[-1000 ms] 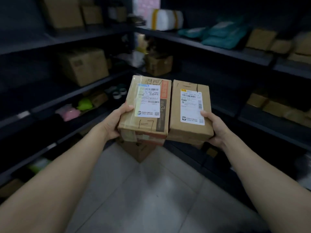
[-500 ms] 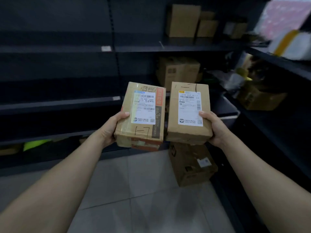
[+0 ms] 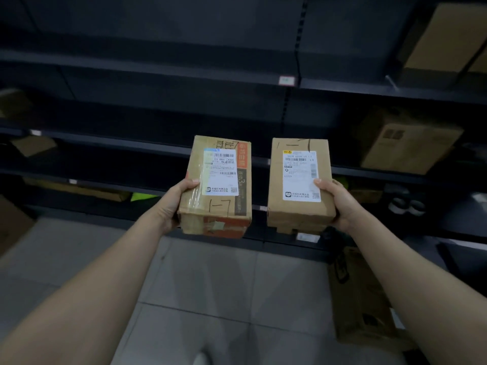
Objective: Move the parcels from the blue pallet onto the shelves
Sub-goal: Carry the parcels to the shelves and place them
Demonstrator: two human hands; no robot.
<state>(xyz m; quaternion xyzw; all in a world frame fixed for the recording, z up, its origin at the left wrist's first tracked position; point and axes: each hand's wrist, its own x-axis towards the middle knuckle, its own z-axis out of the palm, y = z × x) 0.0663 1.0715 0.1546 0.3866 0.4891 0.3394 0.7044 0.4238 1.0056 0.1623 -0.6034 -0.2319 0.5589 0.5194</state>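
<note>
Okay, both hands are up in front of me, one parcel each. My left hand (image 3: 174, 206) grips the taped parcel (image 3: 218, 185) by its left side, thumb on top near the white label, fingers underneath and hidden. My right hand (image 3: 340, 206) grips the plain brown parcel (image 3: 300, 183) by its right side, thumb on the label's right edge, fingers underneath too. The parcels sit side by side between the hands, labels facing up, with a narrow gap between them, not touching. The taped one has an orange strip along its right edge and clear tape over its near left corner. Both carry handwritten marks. Beyond the hands stand the dark shelves (image 3: 158, 72), several tiers; both parcels are held in front of them, resting on none. Past the right hand a big brown box (image 3: 405, 146) sits on a shelf, with another box (image 3: 445, 38) higher up. Below my right forearm a carton (image 3: 361, 299) stands on the tiled floor (image 3: 210, 299). Left of the left hand, low on a shelf, is something yellow-green (image 3: 142, 197), too blurred to name.
</note>
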